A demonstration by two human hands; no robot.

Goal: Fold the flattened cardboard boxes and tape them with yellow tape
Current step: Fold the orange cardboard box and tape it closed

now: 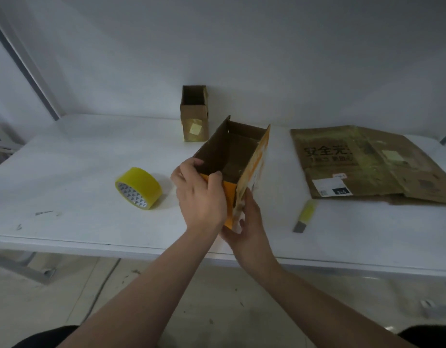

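An orange and white cardboard box [254, 167] is opened up into shape, its open top facing me and its brown inside showing. My left hand [200, 194] grips its near left rim, fingers hooked over the edge. My right hand [249, 222] cups the near lower corner from below and the right. A roll of yellow tape [139, 188] lies on the table left of the box. Flattened brown cardboard boxes [367, 162] lie stacked at the right.
A small brown box [195, 114], open at the top with yellow tape on its front, stands by the wall. A yellow utility knife [306, 216] lies near the flattened stack. The white table [66, 172] ends in a front edge near me.
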